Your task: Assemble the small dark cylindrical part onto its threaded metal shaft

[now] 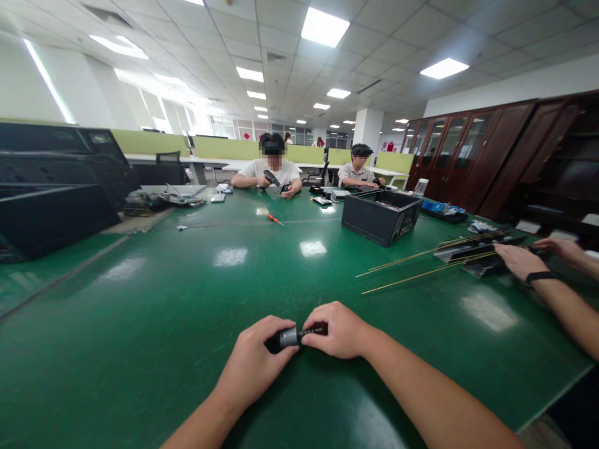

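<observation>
Close in front of me, my left hand [259, 355] is closed around a short black cylinder with a silver-grey band [289, 337]. My right hand [337, 332] pinches a thin dark ridged rod [314, 332] between thumb and fingers. Rod and cylinder lie in line, end to end; whether they are joined I cannot tell. Fingers hide part of both pieces, and their exact kind does not show. Both hands are just above or resting on the green table [187, 349].
An orange screwdriver [275, 219] lies farther back. A black computer case [374, 218] stands right of centre. Larger dark cases [56, 187] are at the left. At right, a co-worker's hands [519, 262] are over thin yellow rods [412, 257]. Two people sit across the table.
</observation>
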The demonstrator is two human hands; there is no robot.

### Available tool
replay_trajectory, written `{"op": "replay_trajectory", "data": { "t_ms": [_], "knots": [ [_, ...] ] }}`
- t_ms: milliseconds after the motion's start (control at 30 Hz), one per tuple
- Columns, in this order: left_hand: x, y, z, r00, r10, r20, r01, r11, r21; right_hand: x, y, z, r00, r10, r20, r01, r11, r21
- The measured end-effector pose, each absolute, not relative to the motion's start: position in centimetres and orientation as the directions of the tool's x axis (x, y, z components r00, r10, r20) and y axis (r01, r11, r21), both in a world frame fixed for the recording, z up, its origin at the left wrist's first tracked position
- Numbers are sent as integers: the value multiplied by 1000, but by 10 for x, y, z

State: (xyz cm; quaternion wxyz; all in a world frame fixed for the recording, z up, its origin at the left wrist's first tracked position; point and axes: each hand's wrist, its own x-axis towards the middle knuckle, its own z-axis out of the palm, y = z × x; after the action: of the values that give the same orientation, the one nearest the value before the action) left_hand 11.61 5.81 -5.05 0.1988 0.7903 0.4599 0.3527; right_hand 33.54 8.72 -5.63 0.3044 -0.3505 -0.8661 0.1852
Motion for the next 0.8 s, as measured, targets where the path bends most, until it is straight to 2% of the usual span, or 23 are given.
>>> {"op": "replay_trajectory", "data": {
  "t_ms": [800],
  "knots": [
    [114, 59, -51, 329, 865, 378, 594, -501, 630, 337, 87, -53, -566, 724, 394, 507, 683, -526]
  ]
}}
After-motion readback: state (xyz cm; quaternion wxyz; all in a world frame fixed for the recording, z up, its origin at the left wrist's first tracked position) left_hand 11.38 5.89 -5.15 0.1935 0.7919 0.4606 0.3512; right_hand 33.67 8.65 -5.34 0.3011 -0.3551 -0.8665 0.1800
